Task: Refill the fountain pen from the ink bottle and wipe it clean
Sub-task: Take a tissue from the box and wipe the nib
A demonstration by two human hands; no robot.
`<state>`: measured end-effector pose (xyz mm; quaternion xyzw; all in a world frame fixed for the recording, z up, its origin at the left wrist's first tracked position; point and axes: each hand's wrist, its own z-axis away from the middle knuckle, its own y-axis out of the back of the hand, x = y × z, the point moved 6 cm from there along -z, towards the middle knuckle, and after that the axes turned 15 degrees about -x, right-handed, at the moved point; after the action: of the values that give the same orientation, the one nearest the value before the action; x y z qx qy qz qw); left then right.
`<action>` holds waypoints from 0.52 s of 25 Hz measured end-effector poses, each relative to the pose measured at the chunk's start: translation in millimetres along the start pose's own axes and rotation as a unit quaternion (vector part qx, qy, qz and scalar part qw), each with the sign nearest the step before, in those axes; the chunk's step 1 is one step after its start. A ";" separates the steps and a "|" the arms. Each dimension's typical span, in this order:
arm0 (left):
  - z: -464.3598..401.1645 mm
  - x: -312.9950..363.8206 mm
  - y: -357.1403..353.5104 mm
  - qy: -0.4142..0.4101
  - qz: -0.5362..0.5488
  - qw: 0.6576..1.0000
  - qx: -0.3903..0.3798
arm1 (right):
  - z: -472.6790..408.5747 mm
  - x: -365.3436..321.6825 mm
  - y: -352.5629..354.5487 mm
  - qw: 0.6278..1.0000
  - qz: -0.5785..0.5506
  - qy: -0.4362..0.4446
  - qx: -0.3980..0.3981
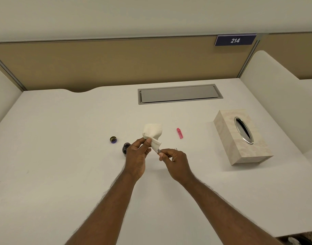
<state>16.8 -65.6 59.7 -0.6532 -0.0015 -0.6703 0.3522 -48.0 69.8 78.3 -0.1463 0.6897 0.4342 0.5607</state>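
Desk (63, 156): white, partitioned.
Ink bottle (126, 147): uncapped, dark ink inside.
Left hand (137, 156): tissue (153, 135) pinched.
Right hand (176, 161): pen (159, 151) gripped.

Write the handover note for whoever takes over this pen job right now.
Left hand: pinches a white tissue, held above the desk.
Right hand: grips the pen section, its tip tucked into the tissue's lower edge.
Ink bottle: open, on the desk just left of the left hand; its cap lies apart, further left.
Pink pen part: lies on the desk right of the tissue.
Tissue box: far right.
Done: bottle opened, wiping under way. Whether the pen is filled cannot be told.
Left: finish wiping, reassemble the pen, cap the bottle.
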 end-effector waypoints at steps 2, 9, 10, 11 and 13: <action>-0.3 -0.2 -0.9 0.005 -0.002 1.000 -0.002 | 0.2 2.7 -0.7 1.000 -0.018 -0.014 -0.009; -0.6 1.2 0.7 0.005 -0.002 1.000 -0.004 | -4.4 4.0 -0.1 0.998 -0.059 -0.031 -0.006; -0.3 2.7 1.2 0.002 0.003 1.000 0.003 | -4.1 3.8 1.9 0.997 -0.071 -0.035 0.000; 0.3 4.1 2.4 0.001 0.005 1.000 0.012 | -3.5 4.2 3.7 0.996 -0.082 -0.039 0.006; 0.6 5.7 6.4 0.000 -0.001 0.999 0.036 | -2.8 4.3 7.4 0.994 -0.100 -0.036 0.015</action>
<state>20.9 -72.8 61.9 -0.6399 -0.0268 -0.6703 0.3748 -56.3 73.2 77.6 -0.1899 0.6577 0.3705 0.6277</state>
